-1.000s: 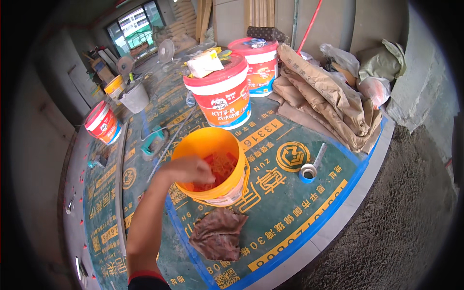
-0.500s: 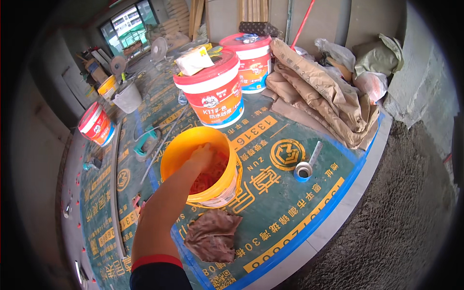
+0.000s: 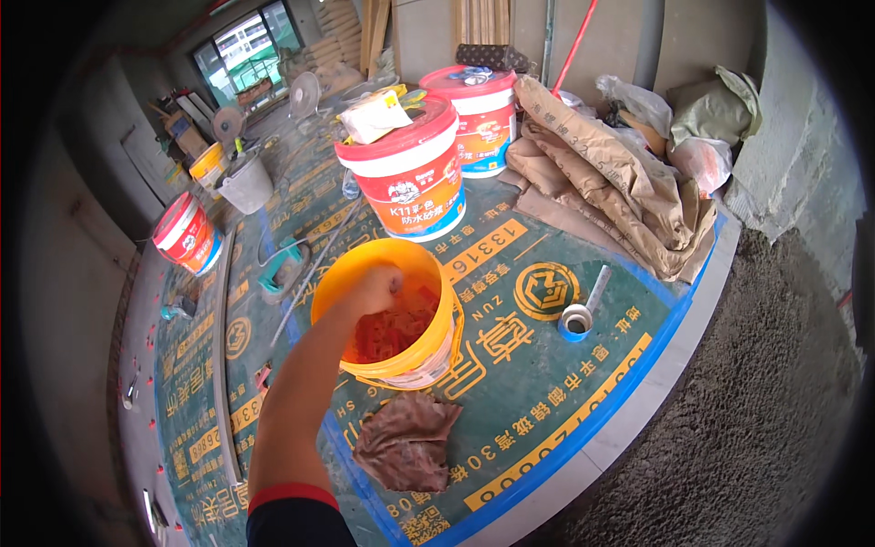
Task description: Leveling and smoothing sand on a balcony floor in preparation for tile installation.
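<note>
The room looks like a place under building work, with a window (image 3: 246, 55) at the far end and a green printed sheet (image 3: 538, 401) covering much of the floor. On this sheet stands a yellow bucket (image 3: 415, 260), open at the top, with red pieces (image 3: 387, 337) inside. The left hand (image 3: 378, 287) reaches into the bucket, above the red pieces and close to the back inner wall. Its fingers seem curled, but I cannot tell if the grip is closed on something. The right hand is out of view.

Just in front of the bucket, on the near side, lies a crumpled brown cloth (image 3: 407, 442). Right of the bucket is a small blue and white ring (image 3: 574, 321) with a pale strip beside it. Directly behind the bucket stands a red-lidded pail (image 3: 401, 196), with a white package (image 3: 375, 118) on its lid. Behind the bucket to the right, folded brown paper sacks (image 3: 611, 187) are heaped. Farther to the right of the bucket spreads rough grey material (image 3: 711, 401).
</note>
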Tool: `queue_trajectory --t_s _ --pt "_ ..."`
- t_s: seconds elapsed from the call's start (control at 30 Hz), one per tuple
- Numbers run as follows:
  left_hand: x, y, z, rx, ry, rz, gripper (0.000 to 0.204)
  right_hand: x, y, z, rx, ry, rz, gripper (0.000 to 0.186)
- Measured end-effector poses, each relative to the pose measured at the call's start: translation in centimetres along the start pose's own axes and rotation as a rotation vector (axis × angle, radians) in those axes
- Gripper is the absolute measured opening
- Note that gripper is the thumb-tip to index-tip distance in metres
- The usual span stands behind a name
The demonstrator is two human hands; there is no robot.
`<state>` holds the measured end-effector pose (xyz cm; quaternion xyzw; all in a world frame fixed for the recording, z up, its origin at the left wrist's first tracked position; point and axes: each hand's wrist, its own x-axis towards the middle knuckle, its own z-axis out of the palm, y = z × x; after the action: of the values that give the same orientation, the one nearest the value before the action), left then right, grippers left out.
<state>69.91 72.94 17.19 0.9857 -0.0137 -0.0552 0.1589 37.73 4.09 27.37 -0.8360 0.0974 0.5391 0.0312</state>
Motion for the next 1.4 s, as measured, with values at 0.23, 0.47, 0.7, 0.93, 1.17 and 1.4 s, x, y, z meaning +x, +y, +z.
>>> queue_trajectory --t_s 0.23,0.47,0.7,0.93,1.17,1.4 --pt "-4.0 1.1 -3.7 -1.058 0.055 0.018 0.021 0.9 1.1 1.0 -0.013 0.031 -0.046 0.047" --pt "-11.1 4.2 -5.3 -1.376 0.156 0.122 0.032 0.9 -0.1 0.8 -0.068 0.039 -0.059 0.051" --pt "-13.7 14.8 -1.1 -1.597 -0.004 0.315 0.048 6.9 1.1 2.9 0.346 0.134 -0.143 0.044" --pt "-23.2 29.5 18.4 -1.894 -0.648 -0.139 0.050 7.4 -15.9 1.1 1.160 0.192 -0.783 0.050" --pt "-24.1 33.8 21.8 -1.516 -0.546 -0.058 0.042 10.5 -11.2 5.7 1.234 -0.085 -0.553 0.037" --pt "-11.8 31.3 25.9 -2.201 -0.466 -0.546 0.022 11.6 -7.3 1.1 1.323 0.215 -0.470 0.026"
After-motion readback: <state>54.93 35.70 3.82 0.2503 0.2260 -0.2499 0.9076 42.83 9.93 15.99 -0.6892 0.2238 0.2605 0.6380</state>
